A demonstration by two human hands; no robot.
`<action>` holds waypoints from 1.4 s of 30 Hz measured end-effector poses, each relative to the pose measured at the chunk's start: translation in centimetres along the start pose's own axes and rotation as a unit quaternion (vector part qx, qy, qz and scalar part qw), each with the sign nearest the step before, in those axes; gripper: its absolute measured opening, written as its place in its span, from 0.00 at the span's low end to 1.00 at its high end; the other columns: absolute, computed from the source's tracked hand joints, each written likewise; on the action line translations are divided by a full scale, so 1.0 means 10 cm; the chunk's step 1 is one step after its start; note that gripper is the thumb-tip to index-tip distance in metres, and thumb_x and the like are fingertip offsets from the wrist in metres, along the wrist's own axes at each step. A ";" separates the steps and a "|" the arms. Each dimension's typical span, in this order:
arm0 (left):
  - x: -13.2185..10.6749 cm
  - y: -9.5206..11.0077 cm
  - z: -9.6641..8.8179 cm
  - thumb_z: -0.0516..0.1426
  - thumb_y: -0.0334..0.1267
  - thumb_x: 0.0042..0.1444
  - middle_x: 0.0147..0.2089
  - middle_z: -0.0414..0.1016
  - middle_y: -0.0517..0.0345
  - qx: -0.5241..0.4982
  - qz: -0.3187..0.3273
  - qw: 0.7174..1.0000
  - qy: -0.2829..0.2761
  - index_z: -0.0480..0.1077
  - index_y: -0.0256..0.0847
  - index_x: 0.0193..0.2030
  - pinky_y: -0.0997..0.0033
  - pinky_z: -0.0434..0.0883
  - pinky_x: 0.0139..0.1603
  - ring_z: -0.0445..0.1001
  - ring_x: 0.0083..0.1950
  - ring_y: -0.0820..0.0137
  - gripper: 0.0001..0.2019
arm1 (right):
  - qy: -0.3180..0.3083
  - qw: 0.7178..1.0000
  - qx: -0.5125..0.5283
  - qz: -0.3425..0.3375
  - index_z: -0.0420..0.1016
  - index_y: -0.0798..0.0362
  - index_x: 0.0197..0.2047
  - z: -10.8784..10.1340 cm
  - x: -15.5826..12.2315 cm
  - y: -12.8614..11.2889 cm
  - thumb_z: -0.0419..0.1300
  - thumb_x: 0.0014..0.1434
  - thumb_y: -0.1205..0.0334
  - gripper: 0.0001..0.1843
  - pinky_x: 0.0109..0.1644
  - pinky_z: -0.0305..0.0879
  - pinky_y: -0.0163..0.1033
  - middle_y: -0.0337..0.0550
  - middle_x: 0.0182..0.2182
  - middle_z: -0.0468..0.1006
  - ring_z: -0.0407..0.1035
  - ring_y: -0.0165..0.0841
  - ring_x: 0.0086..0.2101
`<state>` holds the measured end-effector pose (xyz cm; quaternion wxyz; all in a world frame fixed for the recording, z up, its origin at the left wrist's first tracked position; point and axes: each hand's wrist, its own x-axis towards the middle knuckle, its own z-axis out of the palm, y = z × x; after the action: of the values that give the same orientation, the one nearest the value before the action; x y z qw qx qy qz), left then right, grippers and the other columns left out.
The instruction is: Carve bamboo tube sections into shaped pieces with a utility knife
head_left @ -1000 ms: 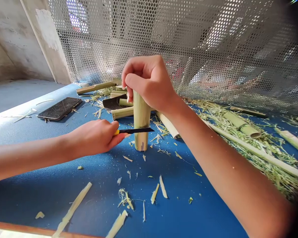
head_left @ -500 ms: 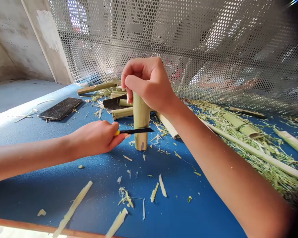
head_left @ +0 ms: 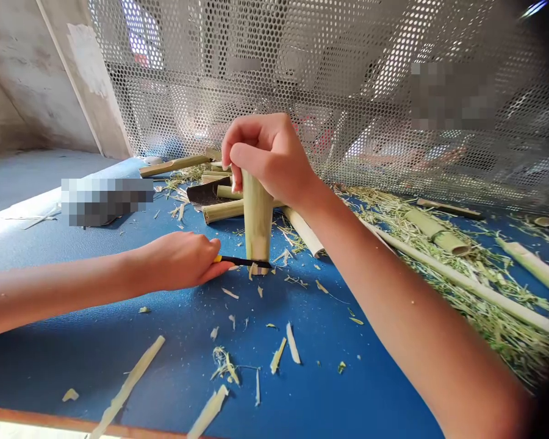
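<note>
An upright bamboo piece stands on the blue tabletop. From above, my right hand grips its top, the thumb and bent fingers around the upper end. My left hand is closed around the yellow handle of a utility knife. The knife's black blade lies level across the front of the bamboo, close to its foot, at a pale shaved patch. A small curl of shaving shows at the blade. The upper rim of the bamboo is hidden by my right hand.
Bamboo offcuts lie behind the standing piece. Right of my forearm are heaped green shavings, a long bamboo strip and a bamboo tube. A blurred-out dark object lies at left. Perforated metal sheet closes off the back.
My left hand has drawn the knife down the bamboo, from mid-height to near its foot. My right hand keeps its grip on the top. The camera view has shifted slightly.
</note>
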<state>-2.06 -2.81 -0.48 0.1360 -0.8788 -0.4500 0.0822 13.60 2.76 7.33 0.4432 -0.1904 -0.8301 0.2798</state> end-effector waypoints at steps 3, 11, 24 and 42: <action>0.02 0.00 0.01 0.40 0.50 0.64 0.18 0.69 0.54 0.001 0.021 1.000 0.007 0.68 0.38 0.27 0.71 0.46 0.18 0.68 0.18 0.67 0.24 | -0.002 1.000 0.014 -0.021 0.61 0.50 0.18 0.04 -0.01 -0.03 0.53 0.48 0.71 0.11 0.22 0.62 0.32 0.32 0.15 0.64 0.64 0.25 0.17; 0.05 0.00 0.03 0.40 0.50 0.63 0.17 0.68 0.53 0.047 0.047 0.998 0.020 0.69 0.38 0.28 0.70 0.42 0.18 0.67 0.18 0.65 0.25 | 0.020 0.999 -0.035 0.025 0.64 0.50 0.21 -0.03 -0.03 0.01 0.53 0.50 0.64 0.07 0.25 0.65 0.32 0.33 0.16 0.65 0.67 0.26 0.22; 0.04 -0.24 -0.26 0.39 0.56 0.61 0.18 0.63 0.60 0.040 -0.005 0.995 0.095 0.65 0.40 0.29 0.72 0.45 0.20 0.55 0.16 0.73 0.25 | 0.011 0.999 -0.016 0.036 0.62 0.50 0.21 -0.04 -0.04 -0.01 0.52 0.49 0.65 0.07 0.27 0.67 0.33 0.33 0.17 0.66 0.65 0.26 0.21; 0.12 -0.08 0.03 0.40 0.52 0.63 0.20 0.69 0.55 0.044 0.063 0.997 0.025 0.68 0.38 0.32 0.72 0.50 0.19 0.67 0.19 0.67 0.24 | -0.078 0.996 0.047 -0.004 0.60 0.50 0.19 0.04 -0.04 -0.11 0.53 0.48 0.70 0.09 0.24 0.64 0.31 0.33 0.18 0.65 0.64 0.24 0.20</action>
<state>-2.00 -1.35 -0.52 0.1800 -0.9003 -0.3863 0.0882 13.42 1.56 7.65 0.3870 -0.1434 -0.8487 0.3307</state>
